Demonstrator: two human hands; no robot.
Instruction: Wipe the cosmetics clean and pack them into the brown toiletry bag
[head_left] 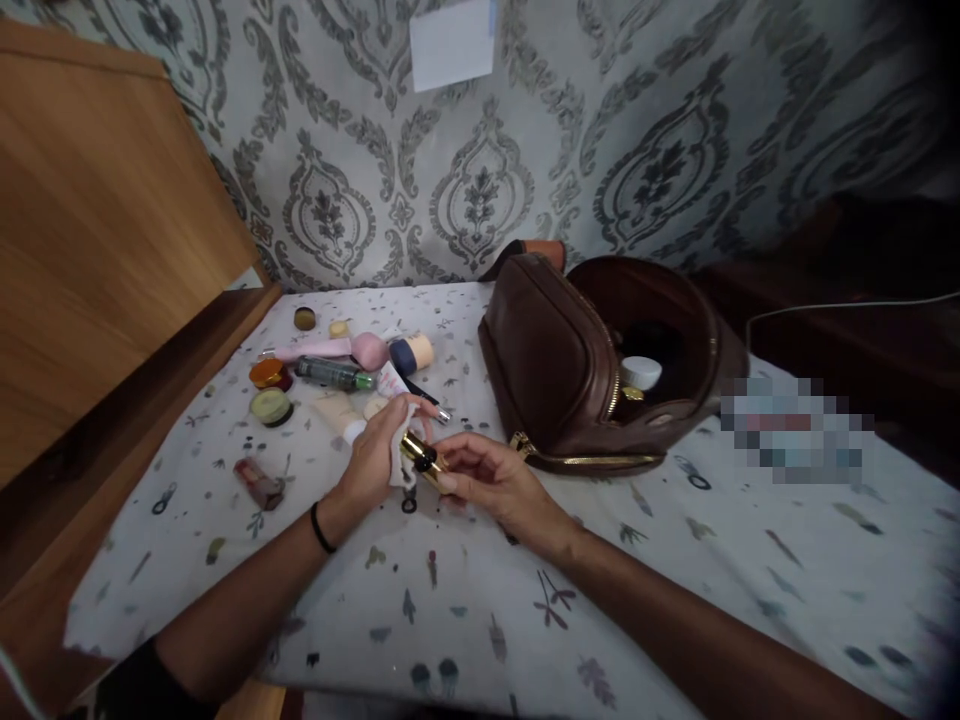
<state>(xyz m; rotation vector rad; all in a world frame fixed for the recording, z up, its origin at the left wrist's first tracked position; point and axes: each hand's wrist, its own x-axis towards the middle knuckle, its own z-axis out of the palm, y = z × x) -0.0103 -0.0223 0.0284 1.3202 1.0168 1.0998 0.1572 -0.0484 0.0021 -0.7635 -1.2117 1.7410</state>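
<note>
My left hand (379, 445) is closed around a white cloth (401, 455), which is bunched against one end of a gold-and-black lipstick tube (424, 457). Fingers of my right hand (495, 485) pinch the tube's other gold end. Both hands are close together above the table, left of a brown leather bag (551, 350). The bag lies unzipped, with a white round jar (642, 373) and a small gold item (633, 394) visible inside. Just beyond my left hand is a beige tube (337, 414), partly covered by my fingers.
Cosmetics crowd the table's left side: a green bottle (330, 373), a pink brush-like item (367, 350), an amber jar (270, 374), a green-lidded jar (271, 407) and a reddish small bottle (259, 484). A wooden panel (112, 170) rises at left; patterned wall behind.
</note>
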